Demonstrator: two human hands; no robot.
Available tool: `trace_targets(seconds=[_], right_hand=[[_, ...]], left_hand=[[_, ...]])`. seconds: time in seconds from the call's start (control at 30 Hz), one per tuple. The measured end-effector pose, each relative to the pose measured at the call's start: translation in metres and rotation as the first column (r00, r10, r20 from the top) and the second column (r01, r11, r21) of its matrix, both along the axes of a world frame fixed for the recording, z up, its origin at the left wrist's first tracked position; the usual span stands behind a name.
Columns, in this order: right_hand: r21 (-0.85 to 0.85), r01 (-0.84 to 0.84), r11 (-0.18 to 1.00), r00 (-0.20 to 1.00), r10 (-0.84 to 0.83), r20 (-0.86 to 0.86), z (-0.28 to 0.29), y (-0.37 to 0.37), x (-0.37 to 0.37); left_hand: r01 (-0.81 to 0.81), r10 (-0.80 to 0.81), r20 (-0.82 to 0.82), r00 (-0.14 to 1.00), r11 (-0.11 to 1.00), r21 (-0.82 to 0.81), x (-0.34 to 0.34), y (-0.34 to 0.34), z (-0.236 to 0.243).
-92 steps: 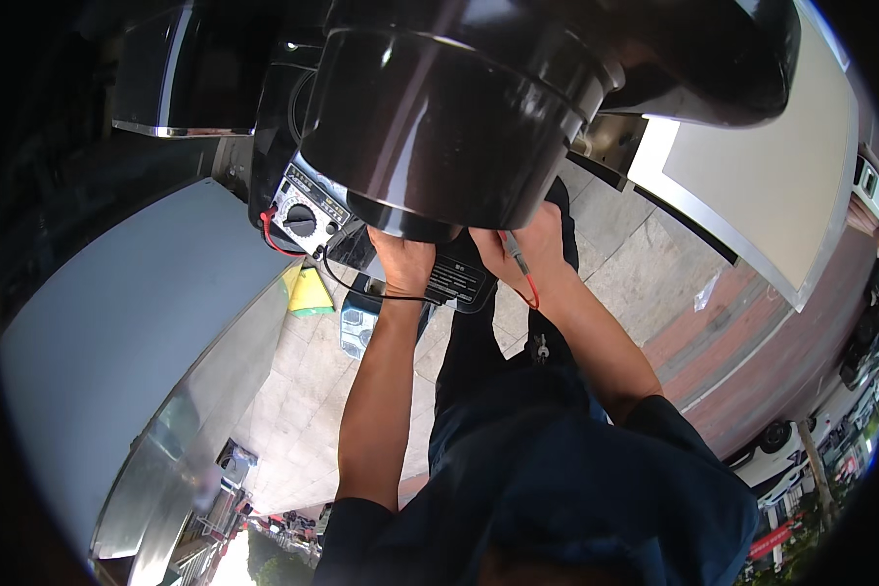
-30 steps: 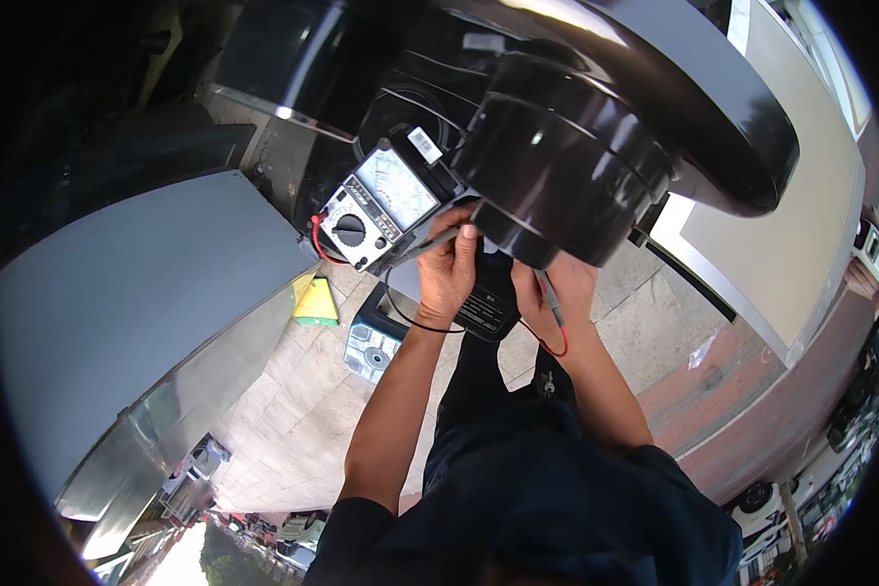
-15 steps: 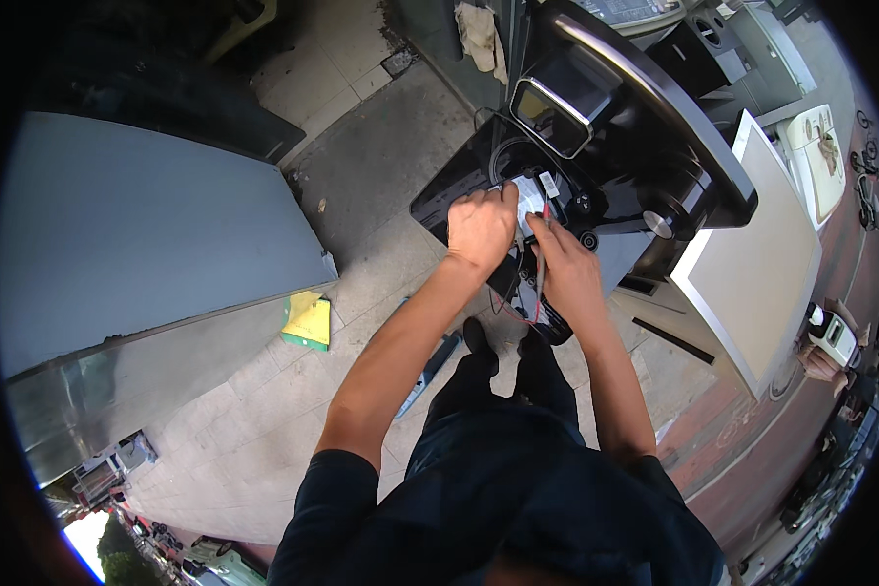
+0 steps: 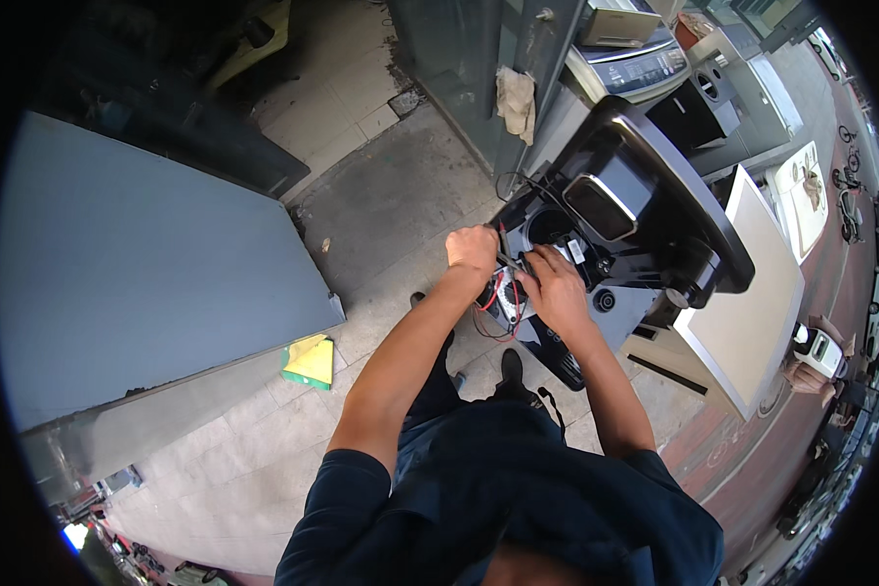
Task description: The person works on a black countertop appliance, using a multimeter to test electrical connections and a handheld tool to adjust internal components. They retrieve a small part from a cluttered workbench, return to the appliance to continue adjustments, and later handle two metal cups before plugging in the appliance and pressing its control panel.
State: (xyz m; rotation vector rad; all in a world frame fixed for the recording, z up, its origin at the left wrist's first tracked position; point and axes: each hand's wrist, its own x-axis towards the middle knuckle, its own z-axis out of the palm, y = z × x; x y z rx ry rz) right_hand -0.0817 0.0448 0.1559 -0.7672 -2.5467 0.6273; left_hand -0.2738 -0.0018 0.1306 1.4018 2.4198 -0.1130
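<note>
A glossy black appliance (image 4: 645,186) with a framed display stands tilted before me, its inner parts exposed. My left hand (image 4: 472,250) is closed in a fist at its near left edge, on a slim test probe (image 4: 503,240) with a red end. My right hand (image 4: 559,289) is beside it, fingers bent over the inner parts; what they grip is hidden. Below the hands a pale meter-like piece (image 4: 509,297) shows partly, with a red lead (image 4: 494,290) looped around it. A white label (image 4: 576,252) is beyond my right fingers.
A large grey panel (image 4: 156,273) fills the left side. Near its lower corner a yellow and green packet (image 4: 310,361) lies on the tiled floor. To the right are a white-framed board (image 4: 752,283) and a white washing machine (image 4: 801,200). A cloth (image 4: 516,103) hangs by the doorway.
The view has shifted, so the appliance appears lower and further right. My right hand has left the red probe's earlier spot, and both hands have drawn back from the white label toward the near edge.
</note>
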Motion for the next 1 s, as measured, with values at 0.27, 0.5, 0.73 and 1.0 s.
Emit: trace_targets(seconds=[0.27,0.5,0.73,1.0], right_hand=[[-0.06,0.2,0.978,0.921,-0.166,0.353,0.019,-0.016,-0.038],[0.065,0.368,0.928,0.845,-0.363,0.392,0.05,0.008,-0.149],[-0.086,0.468,0.88,0.853,-0.424,0.305,0.028,0.099,-0.387],[-0.236,-0.045,0.971,0.952,0.113,0.284,0.042,0.311,-0.776]], left_hand=[[0.16,-0.242,0.496,0.834,0.966,0.203,-0.123,-0.062,0.0],[0.168,-0.215,0.498,0.84,0.976,0.137,-0.318,-0.061,-0.021],[-0.037,-0.055,0.557,0.828,0.988,0.152,-0.545,-0.009,-0.062],[-0.518,0.413,0.422,0.807,0.839,0.169,-0.787,0.034,0.013]])
